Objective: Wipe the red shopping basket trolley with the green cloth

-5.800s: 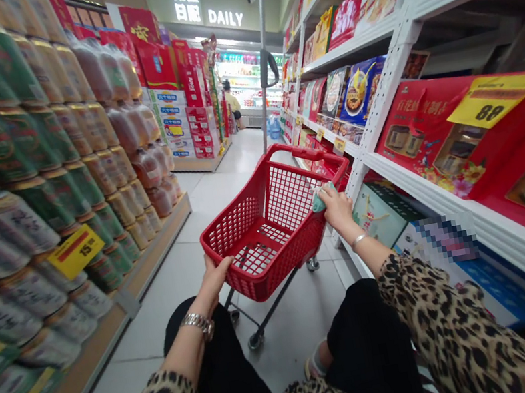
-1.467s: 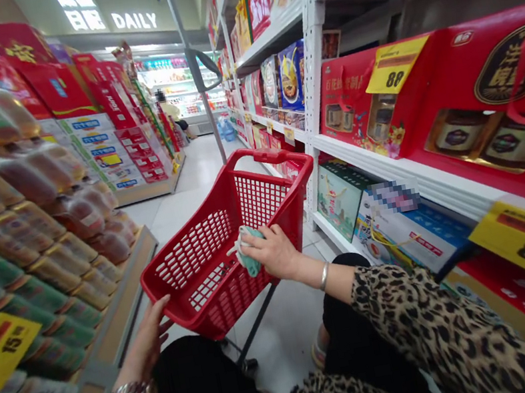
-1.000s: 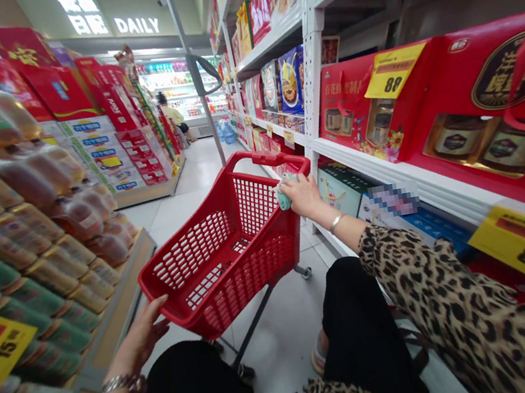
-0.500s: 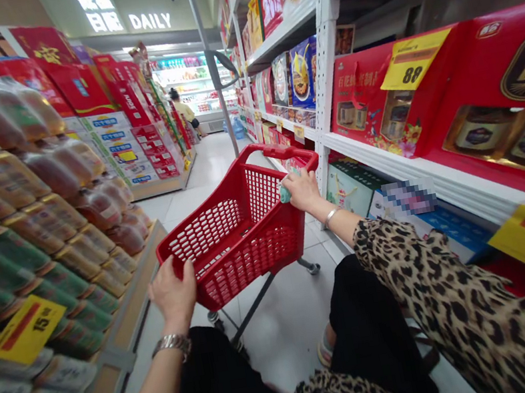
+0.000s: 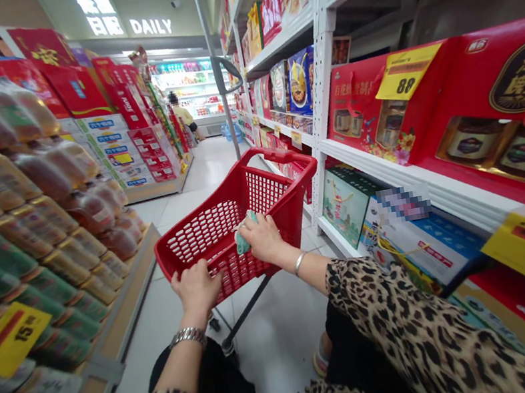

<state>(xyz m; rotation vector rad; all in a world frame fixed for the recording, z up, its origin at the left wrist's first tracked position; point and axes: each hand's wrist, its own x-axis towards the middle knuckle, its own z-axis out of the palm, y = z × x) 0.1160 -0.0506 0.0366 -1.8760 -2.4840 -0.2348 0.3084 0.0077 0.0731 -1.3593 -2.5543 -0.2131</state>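
— Grip first: what do we enter?
— Right hand [image 5: 263,240], closed on a crumpled teal cloth [image 5: 243,236], inside the near rim of a red wheeled basket [image 5: 283,172]. Left hand [image 5: 197,288], curled over that rim.
— Risk?
— We judge that hard pressing could roll the basket into the white shelf [image 5: 394,176].

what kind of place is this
Most likely a supermarket aisle. A red shopping basket on wheels stands before the person, stacked cans line one side, and boxed gift sets with yellow price tags fill the shelves on the other.
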